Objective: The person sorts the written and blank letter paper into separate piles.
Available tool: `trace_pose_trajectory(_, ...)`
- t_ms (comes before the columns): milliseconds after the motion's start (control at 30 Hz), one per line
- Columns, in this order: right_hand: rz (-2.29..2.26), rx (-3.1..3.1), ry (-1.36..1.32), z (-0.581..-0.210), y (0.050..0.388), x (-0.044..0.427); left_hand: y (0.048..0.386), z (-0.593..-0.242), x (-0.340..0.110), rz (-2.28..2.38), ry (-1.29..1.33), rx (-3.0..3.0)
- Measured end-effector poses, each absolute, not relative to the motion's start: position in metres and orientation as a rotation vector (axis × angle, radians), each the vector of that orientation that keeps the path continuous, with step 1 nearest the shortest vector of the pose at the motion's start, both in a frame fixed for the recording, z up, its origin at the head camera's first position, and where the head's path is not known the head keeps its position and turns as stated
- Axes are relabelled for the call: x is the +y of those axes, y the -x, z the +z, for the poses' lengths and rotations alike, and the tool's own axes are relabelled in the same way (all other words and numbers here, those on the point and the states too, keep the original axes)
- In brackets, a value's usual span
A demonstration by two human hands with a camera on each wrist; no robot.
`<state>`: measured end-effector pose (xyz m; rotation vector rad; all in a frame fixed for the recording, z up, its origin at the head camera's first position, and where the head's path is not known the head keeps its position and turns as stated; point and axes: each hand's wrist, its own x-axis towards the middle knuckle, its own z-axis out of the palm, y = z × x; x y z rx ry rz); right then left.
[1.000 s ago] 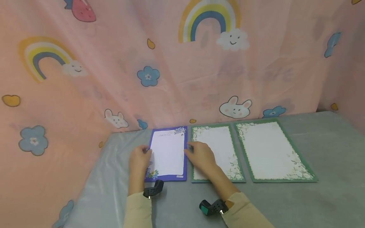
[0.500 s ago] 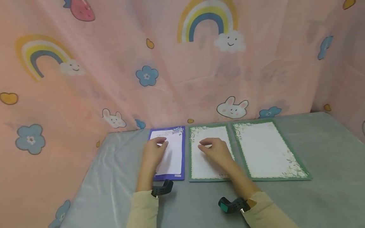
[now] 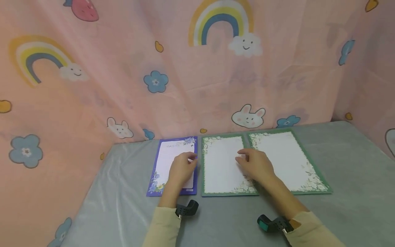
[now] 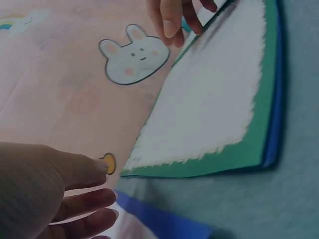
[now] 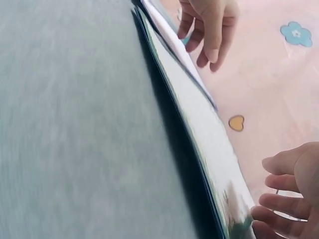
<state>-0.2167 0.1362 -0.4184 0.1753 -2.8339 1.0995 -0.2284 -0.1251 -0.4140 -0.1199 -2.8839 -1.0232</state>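
Observation:
Three floral-bordered paper pads lie side by side on the grey cloth. My left hand point(image 3: 182, 169) hovers over the right side of the purple-bordered pad point(image 3: 166, 163), thumb and fingers bent loosely around nothing. Over the seam between the middle green-bordered pad point(image 3: 220, 168) and the right green-bordered pad point(image 3: 287, 157) is my right hand point(image 3: 257, 166), also holding nothing. In the left wrist view, a gap separates my left hand point(image 4: 75, 189) from the middle pad point(image 4: 209, 99), which has a blue layer under its green edge. The right wrist view shows my right hand point(image 5: 294, 194) with relaxed fingers beside a pad edge.
Grey cloth point(image 3: 225, 223) covers the table around the pads. Right behind them hangs a pink curtain point(image 3: 185, 113) printed with rainbows, rabbits and flowers. Each wrist wears a black strap device point(image 3: 186, 208).
My hands have let go of the purple-bordered pad's sides and moved right, the right one across the middle pad. The pads stay on the table; the head view has shifted slightly.

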Motion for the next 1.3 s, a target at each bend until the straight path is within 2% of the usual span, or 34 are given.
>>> trace_pose_trajectory(400, 1.148, -2.797, -0.154, -0.434, 0.217, 0.161, 0.226, -0.427, -0.110, -0.995, 0.132, -2.928)
trace_pose_trajectory(1300, 1.205, -2.725, -0.175, -0.430, 0.216, 0.162, 0.226, -0.432, -0.100, -0.969, 0.188, -2.926)
